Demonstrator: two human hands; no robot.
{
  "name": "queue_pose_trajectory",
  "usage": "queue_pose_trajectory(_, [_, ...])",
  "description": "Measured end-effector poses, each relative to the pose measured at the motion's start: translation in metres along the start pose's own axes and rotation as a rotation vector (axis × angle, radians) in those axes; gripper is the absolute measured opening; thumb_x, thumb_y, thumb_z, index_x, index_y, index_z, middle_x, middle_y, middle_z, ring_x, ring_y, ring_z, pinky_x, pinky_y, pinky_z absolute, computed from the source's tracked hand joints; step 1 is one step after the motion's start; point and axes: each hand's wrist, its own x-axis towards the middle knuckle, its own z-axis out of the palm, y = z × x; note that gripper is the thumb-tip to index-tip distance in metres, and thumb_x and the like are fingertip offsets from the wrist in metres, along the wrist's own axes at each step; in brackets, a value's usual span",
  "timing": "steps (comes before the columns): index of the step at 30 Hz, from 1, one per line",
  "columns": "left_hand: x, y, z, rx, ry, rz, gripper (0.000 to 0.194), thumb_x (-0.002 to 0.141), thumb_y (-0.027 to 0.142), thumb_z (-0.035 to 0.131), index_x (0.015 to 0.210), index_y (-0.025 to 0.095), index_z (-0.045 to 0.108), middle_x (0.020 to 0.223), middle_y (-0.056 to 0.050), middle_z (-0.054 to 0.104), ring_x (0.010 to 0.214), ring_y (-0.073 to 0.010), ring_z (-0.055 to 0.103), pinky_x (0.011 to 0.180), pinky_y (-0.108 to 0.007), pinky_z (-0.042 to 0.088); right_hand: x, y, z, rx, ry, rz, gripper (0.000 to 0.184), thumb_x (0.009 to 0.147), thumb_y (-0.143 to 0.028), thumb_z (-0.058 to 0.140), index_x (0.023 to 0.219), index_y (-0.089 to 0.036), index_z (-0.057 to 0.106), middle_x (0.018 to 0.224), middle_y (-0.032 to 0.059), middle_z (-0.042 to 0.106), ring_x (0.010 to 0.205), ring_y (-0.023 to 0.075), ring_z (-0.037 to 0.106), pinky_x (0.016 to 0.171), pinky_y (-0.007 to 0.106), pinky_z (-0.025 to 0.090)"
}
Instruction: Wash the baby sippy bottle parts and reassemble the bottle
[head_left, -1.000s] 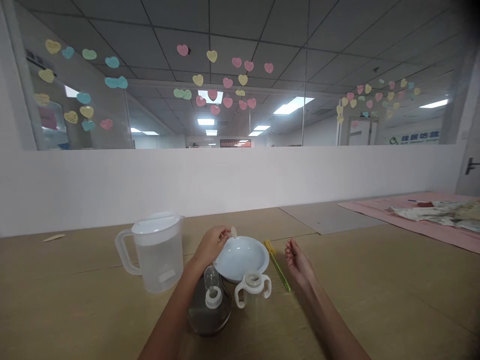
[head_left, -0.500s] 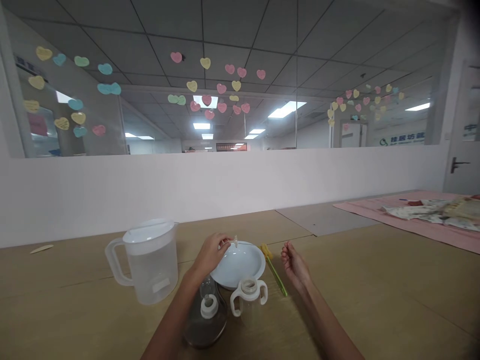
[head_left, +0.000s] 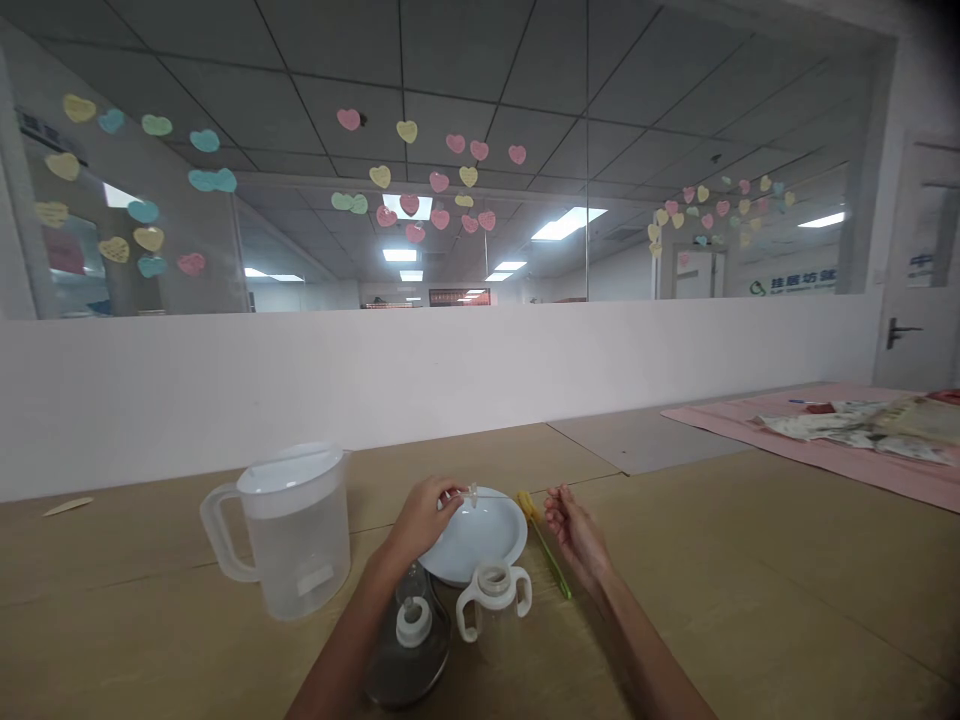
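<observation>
My left hand (head_left: 427, 515) is closed in a pinch on a small translucent piece (head_left: 473, 495) above the far rim of a white bowl (head_left: 472, 545). A thin pale line runs from that piece toward my right hand (head_left: 576, 530), whose fingers are curled; what they hold, if anything, is too small to make out. Between bowl and right hand lies a brush (head_left: 549, 550) with a yellow head and green handle. In front of the bowl stands a clear bottle (head_left: 495, 597) with two white handles. A white-ringed bottle top (head_left: 413, 622) rests on a dark round tray (head_left: 409, 675), partly behind my left forearm.
A translucent pitcher (head_left: 296, 540) with a handle stands at the left. Far left lies a flat pale sliver (head_left: 69, 506). A pink cloth (head_left: 712, 413) with fabric items (head_left: 847, 425) covers the far right. Behind the table (head_left: 750, 560) rises a white wall (head_left: 450, 375) with windows.
My right hand has shifted slightly left, nearer the bowl, and its fingers have loosened a little. My left hand still pinches the small piece. The whole view has shifted slightly.
</observation>
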Motion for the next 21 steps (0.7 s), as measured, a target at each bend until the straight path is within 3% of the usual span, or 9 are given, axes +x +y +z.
queue_pose_trajectory(5, [-0.001, 0.007, 0.011, -0.012, -0.061, 0.014, 0.024, 0.077, 0.026, 0.046, 0.089, 0.018, 0.065, 0.092, -0.005, 0.066, 0.08, -0.0157, 0.056, 0.076, -0.026, 0.041, -0.006, 0.007, 0.011, -0.051, -0.114, 0.071, 0.032, 0.064, -0.043, 0.068, 0.076, -0.014, 0.062, 0.067, 0.0013, 0.064, 0.052, 0.0078, 0.056, 0.048, 0.017, 0.047])
queue_pose_trajectory(10, [-0.001, 0.013, 0.014, -0.063, -0.084, -0.009, 0.023, 0.076, 0.027, 0.047, 0.089, 0.019, 0.065, 0.091, -0.003, 0.067, 0.077, -0.0146, 0.056, 0.074, -0.024, 0.042, -0.003, 0.009, 0.009, -0.009, -0.063, 0.039, 0.026, 0.065, -0.038, 0.069, 0.074, -0.015, 0.063, 0.069, 0.0028, 0.065, 0.062, 0.0097, 0.061, 0.06, 0.018, 0.051])
queue_pose_trajectory(21, [0.0, 0.016, 0.01, -0.082, -0.038, -0.06, 0.025, 0.076, 0.03, 0.049, 0.087, 0.018, 0.068, 0.089, -0.003, 0.069, 0.076, -0.0152, 0.058, 0.072, -0.024, 0.043, -0.007, 0.008, 0.013, 0.027, -0.099, 0.082, 0.024, 0.062, -0.035, 0.072, 0.07, -0.014, 0.065, 0.068, 0.0037, 0.066, 0.065, 0.0098, 0.062, 0.065, 0.017, 0.053])
